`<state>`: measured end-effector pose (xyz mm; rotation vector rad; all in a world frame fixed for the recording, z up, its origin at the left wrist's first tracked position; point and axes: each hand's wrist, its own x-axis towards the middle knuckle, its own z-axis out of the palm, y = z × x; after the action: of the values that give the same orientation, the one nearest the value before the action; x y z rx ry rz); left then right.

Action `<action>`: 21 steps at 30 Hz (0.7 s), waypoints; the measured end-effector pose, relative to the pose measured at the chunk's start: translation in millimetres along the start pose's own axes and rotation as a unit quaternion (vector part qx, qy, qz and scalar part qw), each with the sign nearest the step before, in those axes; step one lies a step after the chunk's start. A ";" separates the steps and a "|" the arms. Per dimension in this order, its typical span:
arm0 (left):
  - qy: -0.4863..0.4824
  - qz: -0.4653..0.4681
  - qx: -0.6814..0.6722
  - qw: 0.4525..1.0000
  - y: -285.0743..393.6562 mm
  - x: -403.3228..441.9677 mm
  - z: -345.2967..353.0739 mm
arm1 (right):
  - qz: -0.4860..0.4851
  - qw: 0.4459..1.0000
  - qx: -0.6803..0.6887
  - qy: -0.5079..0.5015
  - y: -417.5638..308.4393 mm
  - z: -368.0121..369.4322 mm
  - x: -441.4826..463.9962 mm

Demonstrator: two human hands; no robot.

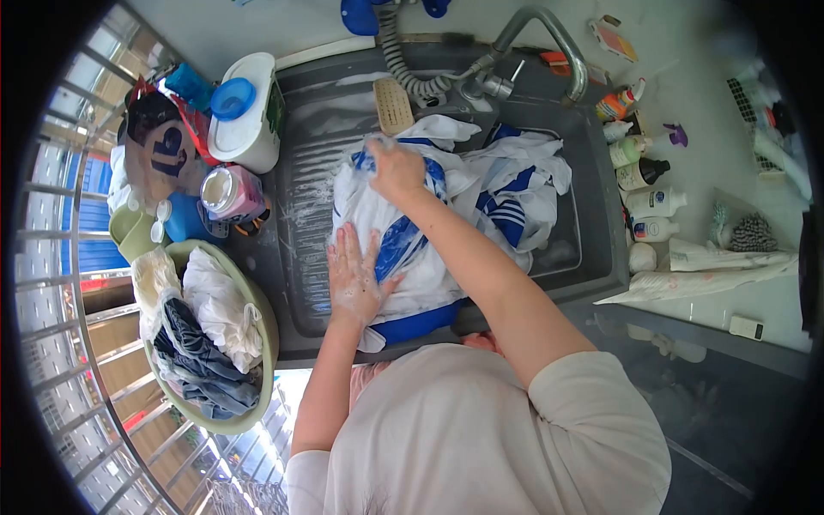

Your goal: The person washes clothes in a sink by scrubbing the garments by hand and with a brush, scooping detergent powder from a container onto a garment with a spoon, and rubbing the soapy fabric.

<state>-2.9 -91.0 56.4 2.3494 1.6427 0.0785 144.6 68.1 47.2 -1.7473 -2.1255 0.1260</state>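
Note:
A wet white and blue garment [421, 266] lies bunched over the ribbed washboard side of the grey sink [300, 292] and reaches into the basin on the right. Foamy suds cover my left hand [354, 276], which lies spread on the cloth's left edge. Higher up, my right hand [396, 172] is closed with its fingers bent over the soapy upper part of the cloth; whether a brush or soap is under them cannot be seen. A tan scrubbing board or brush [393, 106] rests just above the garment.
Left of the sink stand a white tub [249, 129], a pink jar [232, 193] and a green basin [266, 343] of clothes. The faucet [549, 34] arches over the back right. Several bottles [657, 202] line the right ledge.

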 end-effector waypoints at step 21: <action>0.080 0.027 -0.111 0.990 -10.7 22.4 -0.4 | -0.171 0.950 0.240 0.102 -26.5 -8.2 -116.7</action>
<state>-4.8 -66.8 51.6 2.2663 1.5492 0.4490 140.6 -51.2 35.5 -1.0555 -1.9973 0.3214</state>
